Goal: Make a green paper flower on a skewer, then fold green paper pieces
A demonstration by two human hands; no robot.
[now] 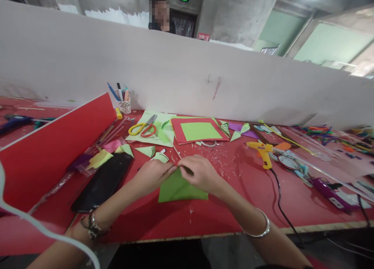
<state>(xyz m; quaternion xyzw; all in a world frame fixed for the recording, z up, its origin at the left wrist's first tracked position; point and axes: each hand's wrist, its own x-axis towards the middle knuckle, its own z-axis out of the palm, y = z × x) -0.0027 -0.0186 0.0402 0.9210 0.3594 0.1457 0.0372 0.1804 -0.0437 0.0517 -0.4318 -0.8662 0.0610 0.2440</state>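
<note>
Both hands meet near the middle of the red table, with a green sheet (pixel 182 189) below and between them. My left hand (pixel 153 173) pinches the sheet's top edge with closed fingers. My right hand (pixel 201 173) pinches the same edge just beside it, its fingers curled. A thin pale stick (pixel 176 150) points away from the fingertips; whether they hold it is unclear. Cut green paper pieces (pixel 146 151) lie just beyond my left hand. Farther back, scissors with yellow and red handles (pixel 143 129) rest on pale green paper (pixel 133 137).
A yellow glue gun (pixel 263 152) with a black cord lies right. At left are a black case (pixel 102 183) and an upright red board (pixel 58 148). Stacked red and green sheets (pixel 201 130) and a pen cup (pixel 125 105) stand back. A person (pixel 161 12) is beyond the white partition (pixel 175 66).
</note>
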